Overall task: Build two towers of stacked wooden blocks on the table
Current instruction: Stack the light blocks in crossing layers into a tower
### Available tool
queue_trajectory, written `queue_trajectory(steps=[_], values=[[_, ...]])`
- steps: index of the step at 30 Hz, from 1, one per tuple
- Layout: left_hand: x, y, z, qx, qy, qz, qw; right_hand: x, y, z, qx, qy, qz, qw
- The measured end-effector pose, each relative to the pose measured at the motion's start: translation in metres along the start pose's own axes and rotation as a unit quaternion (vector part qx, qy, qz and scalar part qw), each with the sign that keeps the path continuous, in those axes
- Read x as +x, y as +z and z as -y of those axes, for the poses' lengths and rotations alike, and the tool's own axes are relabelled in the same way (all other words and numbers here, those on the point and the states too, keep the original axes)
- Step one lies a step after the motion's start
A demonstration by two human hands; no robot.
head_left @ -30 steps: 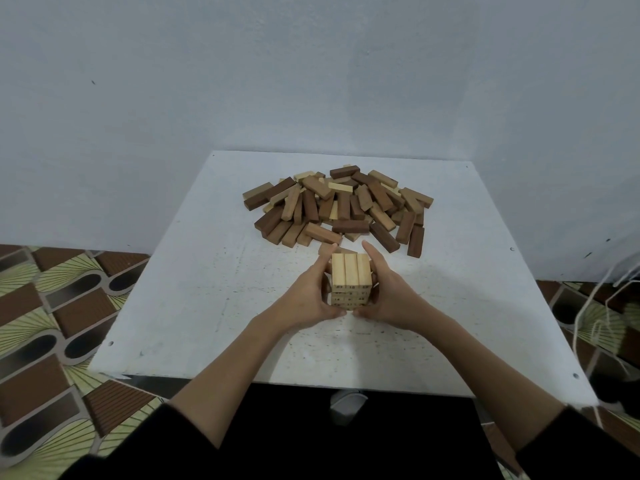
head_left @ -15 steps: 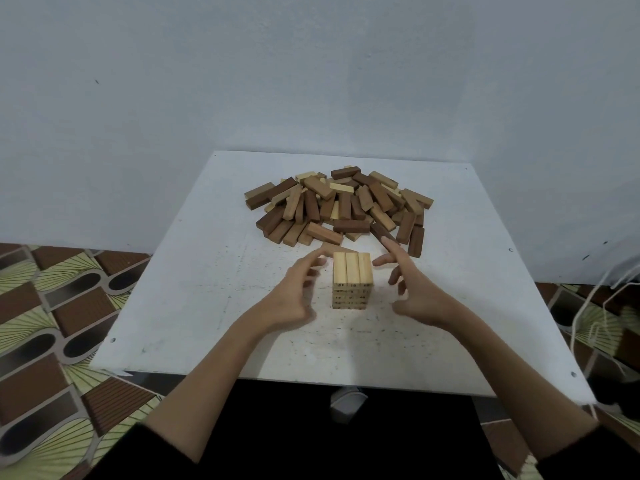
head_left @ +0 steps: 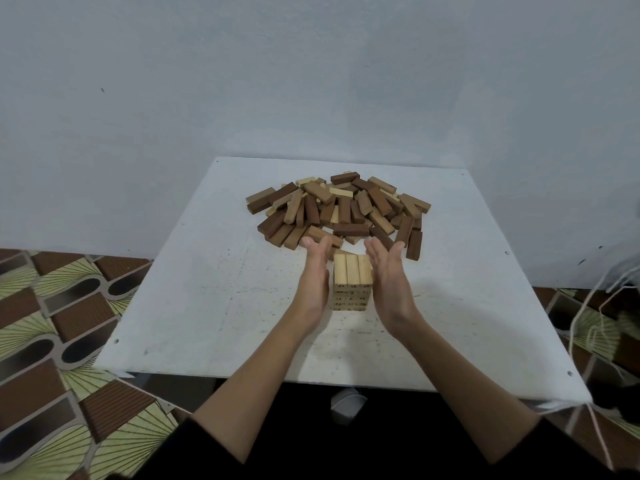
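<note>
I see one tower [head_left: 352, 282] of pale blocks standing at frame centre on the white table [head_left: 194, 299], top layer three blocks side by side. Left hand [head_left: 313, 275] and right hand [head_left: 389, 277] flank it, fingers straight, palms facing inward; whether they touch its sides I cannot tell. Neither holds anything. Loose pile [head_left: 341, 211] of brown and pale blocks lies just above the tower, fingertips reaching its near edge.

Pale block tower [head_left: 352, 284] upright on the white table [head_left: 194, 306] | left hand [head_left: 313, 278] and right hand [head_left: 389, 282] flank it, fingers straight, palms inward | contact unclear | loose block pile [head_left: 341, 211] just behind.
</note>
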State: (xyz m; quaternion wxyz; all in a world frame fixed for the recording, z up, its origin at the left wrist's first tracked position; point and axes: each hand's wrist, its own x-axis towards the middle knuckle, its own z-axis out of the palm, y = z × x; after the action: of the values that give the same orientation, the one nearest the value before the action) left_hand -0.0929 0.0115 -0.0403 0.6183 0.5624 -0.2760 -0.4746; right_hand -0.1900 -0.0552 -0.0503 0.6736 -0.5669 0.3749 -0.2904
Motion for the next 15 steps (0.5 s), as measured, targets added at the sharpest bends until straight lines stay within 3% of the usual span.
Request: queue_trajectory(steps=[15], values=[[0.004,0.003,0.008,0.040,-0.009,0.005,0.999,-0.011,0.010,0.011,0.005,0.025,0.020,0.999]])
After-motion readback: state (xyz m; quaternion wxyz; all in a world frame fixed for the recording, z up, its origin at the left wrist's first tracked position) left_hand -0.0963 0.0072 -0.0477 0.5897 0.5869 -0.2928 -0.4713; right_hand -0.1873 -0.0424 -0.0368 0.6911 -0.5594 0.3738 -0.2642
